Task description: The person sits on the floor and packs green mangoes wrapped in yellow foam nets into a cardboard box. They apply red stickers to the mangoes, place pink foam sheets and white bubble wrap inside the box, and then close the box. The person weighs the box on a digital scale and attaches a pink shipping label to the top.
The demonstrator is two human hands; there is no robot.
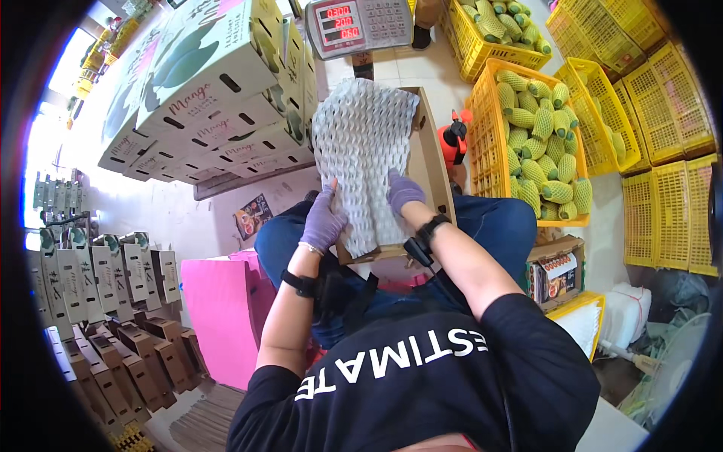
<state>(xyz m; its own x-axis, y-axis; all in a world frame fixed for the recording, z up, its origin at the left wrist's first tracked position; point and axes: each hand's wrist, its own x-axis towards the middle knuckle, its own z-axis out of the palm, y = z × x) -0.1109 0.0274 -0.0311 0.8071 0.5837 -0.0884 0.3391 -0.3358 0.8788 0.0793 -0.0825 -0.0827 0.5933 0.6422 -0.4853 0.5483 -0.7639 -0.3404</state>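
Observation:
A sheet of white mesh foam padding spans my two hands, above an open cardboard box in front of my lap. My left hand, in a purple knit glove, grips the sheet's left edge with the thumb on top. On the opposite side my right hand, gloved the same way, pinches the sheet near its right edge. The sheet hides most of the box's inside; a bare strip of cardboard shows along its right.
Printed mango cartons are stacked at left. A digital scale stands ahead. At right are a yellow crate of mangoes in foam nets and a red spray bottle. A pink box is by my left leg.

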